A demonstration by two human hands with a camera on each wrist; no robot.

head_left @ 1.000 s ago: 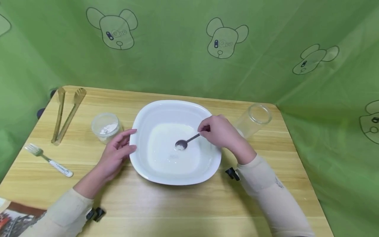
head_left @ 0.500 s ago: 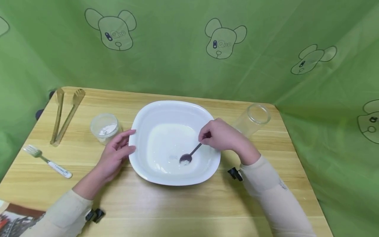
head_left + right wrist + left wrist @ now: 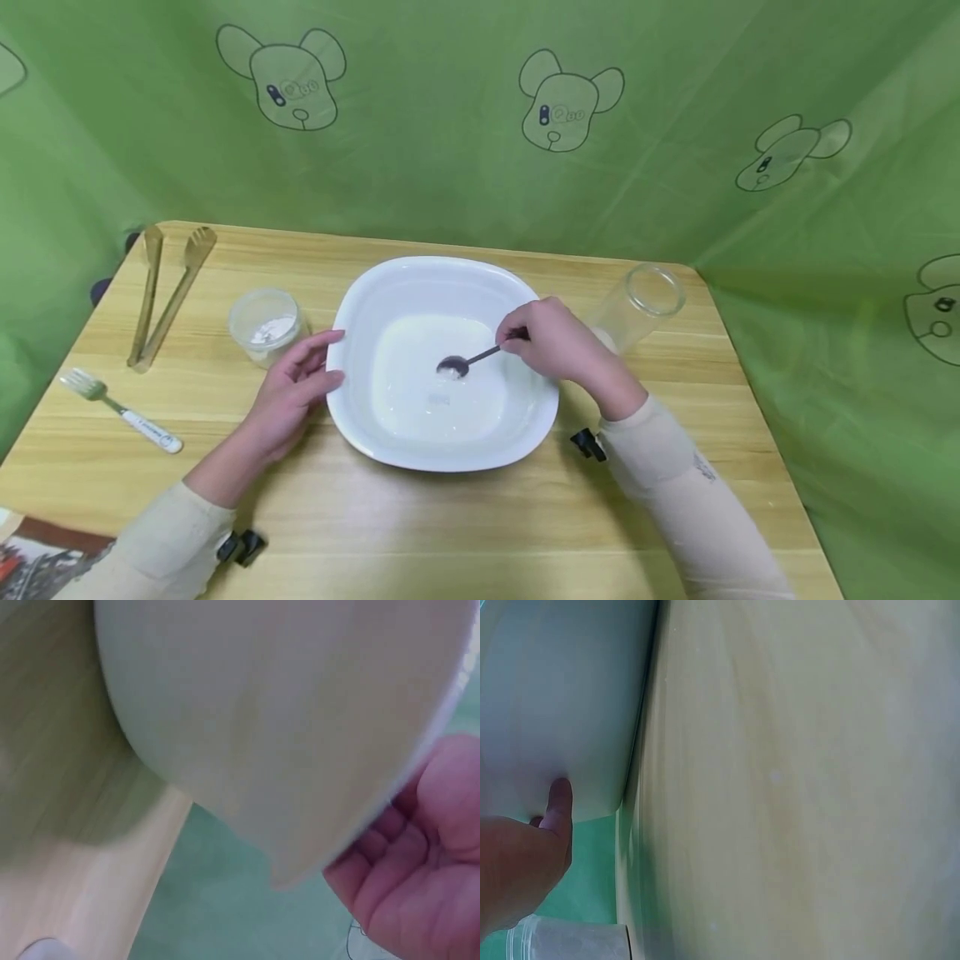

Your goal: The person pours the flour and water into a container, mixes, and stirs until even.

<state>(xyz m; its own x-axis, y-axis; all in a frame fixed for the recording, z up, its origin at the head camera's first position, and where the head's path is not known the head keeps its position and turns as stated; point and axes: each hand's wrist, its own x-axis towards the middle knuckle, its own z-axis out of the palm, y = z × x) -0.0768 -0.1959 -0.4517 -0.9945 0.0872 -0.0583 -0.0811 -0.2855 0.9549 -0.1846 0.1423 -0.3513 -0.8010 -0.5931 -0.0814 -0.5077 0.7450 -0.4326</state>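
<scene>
In the head view, a white basin (image 3: 352,333) stands mid-table with clear liquid glinting on its bottom. My right hand (image 3: 551,337) pinches the handle of a dark spoon (image 3: 483,355) over its right side. The spoon's bowl is low inside the basin and white stuff shows at it. The left hand (image 3: 288,387) rests on the basin's left rim with thumb and fingers spread. From the left wrist, a digit (image 3: 560,799) lies straight against the outer wall. The right wrist view has the right hand (image 3: 420,877) partly behind the rim, its spoon hidden.
Close to the left hand is a clear tub (image 3: 264,321) with white contents. Wooden tongs (image 3: 168,308) and a white-handled fork (image 3: 127,412) lie farther left. Behind the right hand is a clear glass jar (image 3: 637,304). Green cloth (image 3: 435,150) hangs behind the table.
The right hand moves the spoon about in the basin: its bowl came toward the near side, then went back and left. The left hand stays at the rim.
</scene>
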